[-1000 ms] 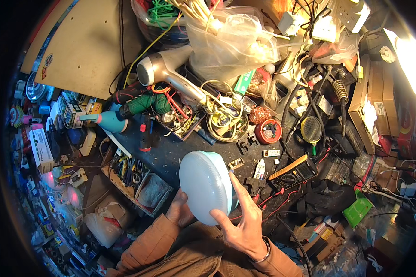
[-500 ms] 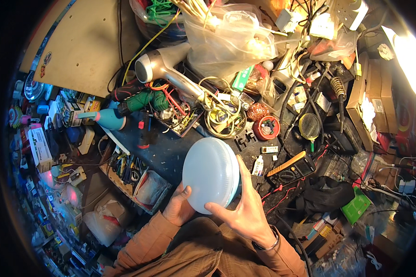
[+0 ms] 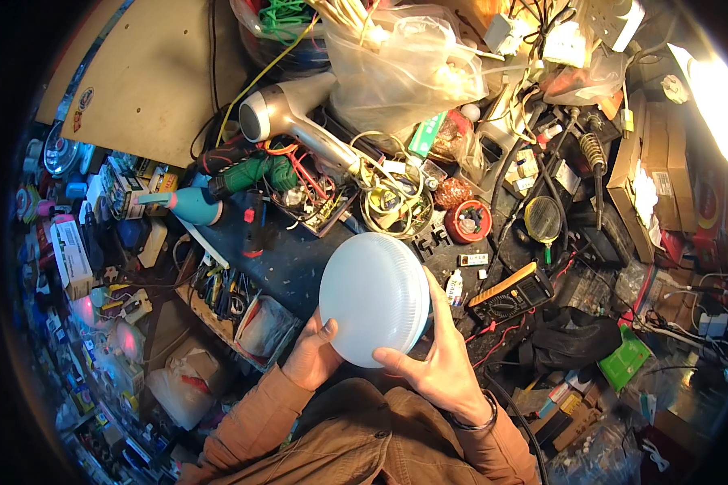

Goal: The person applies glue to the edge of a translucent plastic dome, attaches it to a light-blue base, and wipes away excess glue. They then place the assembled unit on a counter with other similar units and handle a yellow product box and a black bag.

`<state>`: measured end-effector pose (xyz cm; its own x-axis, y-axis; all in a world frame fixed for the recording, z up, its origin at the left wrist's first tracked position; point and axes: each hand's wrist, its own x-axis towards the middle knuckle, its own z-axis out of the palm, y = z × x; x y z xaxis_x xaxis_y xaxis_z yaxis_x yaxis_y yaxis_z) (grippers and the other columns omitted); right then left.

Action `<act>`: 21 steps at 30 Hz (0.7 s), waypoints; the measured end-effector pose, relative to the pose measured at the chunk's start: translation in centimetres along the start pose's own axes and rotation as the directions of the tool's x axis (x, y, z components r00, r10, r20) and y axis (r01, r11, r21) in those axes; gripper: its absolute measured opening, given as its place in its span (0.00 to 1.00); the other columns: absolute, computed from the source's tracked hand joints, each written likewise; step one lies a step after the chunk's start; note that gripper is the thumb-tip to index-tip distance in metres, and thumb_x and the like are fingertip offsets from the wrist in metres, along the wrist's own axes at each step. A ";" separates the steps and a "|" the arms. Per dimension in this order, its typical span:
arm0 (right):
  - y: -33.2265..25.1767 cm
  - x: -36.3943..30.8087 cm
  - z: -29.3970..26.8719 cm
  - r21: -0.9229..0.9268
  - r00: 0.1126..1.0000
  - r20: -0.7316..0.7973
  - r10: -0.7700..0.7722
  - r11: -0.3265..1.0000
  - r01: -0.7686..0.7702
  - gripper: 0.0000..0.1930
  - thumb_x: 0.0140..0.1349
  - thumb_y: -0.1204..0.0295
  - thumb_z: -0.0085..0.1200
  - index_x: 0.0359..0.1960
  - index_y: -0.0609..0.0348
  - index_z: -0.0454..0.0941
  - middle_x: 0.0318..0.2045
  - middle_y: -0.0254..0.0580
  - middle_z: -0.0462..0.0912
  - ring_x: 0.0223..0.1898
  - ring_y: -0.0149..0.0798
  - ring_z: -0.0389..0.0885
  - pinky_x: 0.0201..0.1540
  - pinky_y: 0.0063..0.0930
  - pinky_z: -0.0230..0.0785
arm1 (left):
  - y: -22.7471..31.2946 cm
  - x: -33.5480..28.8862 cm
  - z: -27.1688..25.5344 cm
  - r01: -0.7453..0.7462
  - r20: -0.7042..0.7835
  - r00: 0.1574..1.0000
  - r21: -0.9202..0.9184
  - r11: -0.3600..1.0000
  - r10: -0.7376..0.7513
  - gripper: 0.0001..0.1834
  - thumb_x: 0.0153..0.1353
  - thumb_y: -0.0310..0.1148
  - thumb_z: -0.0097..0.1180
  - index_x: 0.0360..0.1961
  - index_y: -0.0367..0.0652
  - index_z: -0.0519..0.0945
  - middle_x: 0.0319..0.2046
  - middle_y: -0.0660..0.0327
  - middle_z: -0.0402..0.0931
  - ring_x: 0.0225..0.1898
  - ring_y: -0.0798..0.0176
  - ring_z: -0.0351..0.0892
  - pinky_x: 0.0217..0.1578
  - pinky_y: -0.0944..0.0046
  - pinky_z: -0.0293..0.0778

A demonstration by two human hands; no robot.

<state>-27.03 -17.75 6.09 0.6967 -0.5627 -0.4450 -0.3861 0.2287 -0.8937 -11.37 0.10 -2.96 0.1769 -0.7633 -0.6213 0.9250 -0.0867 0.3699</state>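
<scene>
Between my hands, above my lap at the bench's near edge, is a round white domed lamp (image 3: 372, 295) with a ribbed rim. My left hand (image 3: 314, 356) grips its lower left edge, thumb up against the side. On the right, my right hand (image 3: 438, 360) wraps round the rim, with its thumb on the lower face and its fingers partly hidden behind. The dome faces up towards me and hides the bench under it. Just right of the lamp stand a small white glue bottle (image 3: 455, 288) and a multimeter (image 3: 510, 293) with an orange edge.
Beyond the lamp lie a hair dryer (image 3: 299, 121), coiled cable (image 3: 396, 206) and a red solder-wire spool (image 3: 468, 221). A box of hand tools (image 3: 226, 295) is at the left, near a teal spray bottle (image 3: 196, 207). Black cloth (image 3: 574, 339) lies right; a bright lamp (image 3: 716, 109) shines far right.
The lamp has tilted a little, so more of its ribbed right rim shows. My right hand has shifted slightly right along with it, and both hands keep their hold.
</scene>
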 end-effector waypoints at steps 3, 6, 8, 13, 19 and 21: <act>0.0 0.6 -0.6 0.158 1.000 -0.005 0.005 0.987 -0.004 0.60 0.62 0.65 0.81 0.88 0.65 0.48 0.79 0.63 0.68 0.80 0.53 0.71 0.82 0.49 0.63 | 0.9 -0.1 0.2 0.020 -0.009 1.000 0.031 0.999 -0.020 0.48 0.72 0.46 0.75 0.84 0.45 0.61 0.76 0.54 0.71 0.77 0.50 0.71 0.77 0.42 0.71; 0.7 0.9 -1.2 0.264 0.999 -0.025 0.035 0.964 -0.028 0.53 0.68 0.62 0.77 0.86 0.64 0.54 0.77 0.57 0.70 0.80 0.49 0.68 0.83 0.47 0.60 | 1.5 -0.3 0.9 -0.007 -0.022 1.000 0.108 0.994 0.009 0.47 0.74 0.47 0.73 0.84 0.45 0.61 0.75 0.54 0.72 0.77 0.51 0.72 0.74 0.42 0.73; 1.6 0.8 -1.4 0.384 0.996 -0.030 0.089 0.921 -0.070 0.52 0.69 0.57 0.76 0.86 0.63 0.56 0.78 0.55 0.69 0.81 0.48 0.66 0.83 0.47 0.58 | 2.2 -0.4 1.5 -0.037 -0.027 0.999 0.178 0.983 0.043 0.46 0.75 0.50 0.71 0.84 0.45 0.62 0.75 0.54 0.72 0.76 0.51 0.72 0.72 0.43 0.76; 5.3 0.8 -2.1 0.705 0.961 0.075 0.265 0.668 -0.239 0.47 0.79 0.50 0.65 0.87 0.63 0.55 0.82 0.56 0.67 0.79 0.54 0.72 0.80 0.54 0.66 | 4.8 -1.6 4.6 -0.113 -0.051 0.988 0.401 0.909 0.145 0.52 0.76 0.66 0.63 0.86 0.44 0.60 0.76 0.53 0.72 0.73 0.53 0.78 0.67 0.47 0.82; 8.8 -0.5 -1.6 0.911 0.956 0.233 0.179 0.303 -0.278 0.44 0.82 0.45 0.57 0.87 0.58 0.57 0.83 0.57 0.67 0.82 0.59 0.69 0.80 0.63 0.68 | 6.4 -2.2 8.1 -0.273 0.052 0.948 0.643 0.716 0.314 0.42 0.87 0.64 0.42 0.83 0.41 0.70 0.74 0.54 0.70 0.71 0.59 0.77 0.58 0.61 0.89; 9.5 -0.8 -1.3 0.926 0.955 0.219 0.199 0.265 -0.268 0.42 0.82 0.44 0.56 0.86 0.56 0.60 0.83 0.57 0.68 0.81 0.60 0.70 0.79 0.63 0.69 | 6.4 -2.1 8.5 -0.312 0.092 0.938 0.646 0.697 0.335 0.41 0.87 0.64 0.42 0.82 0.41 0.72 0.72 0.55 0.71 0.68 0.61 0.78 0.56 0.62 0.90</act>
<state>-32.03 -16.18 -1.95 0.7210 -0.3174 -0.6159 0.2707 0.9473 -0.1712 -8.67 -4.28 6.56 0.4454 -0.8035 -0.3951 0.3722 -0.2352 0.8979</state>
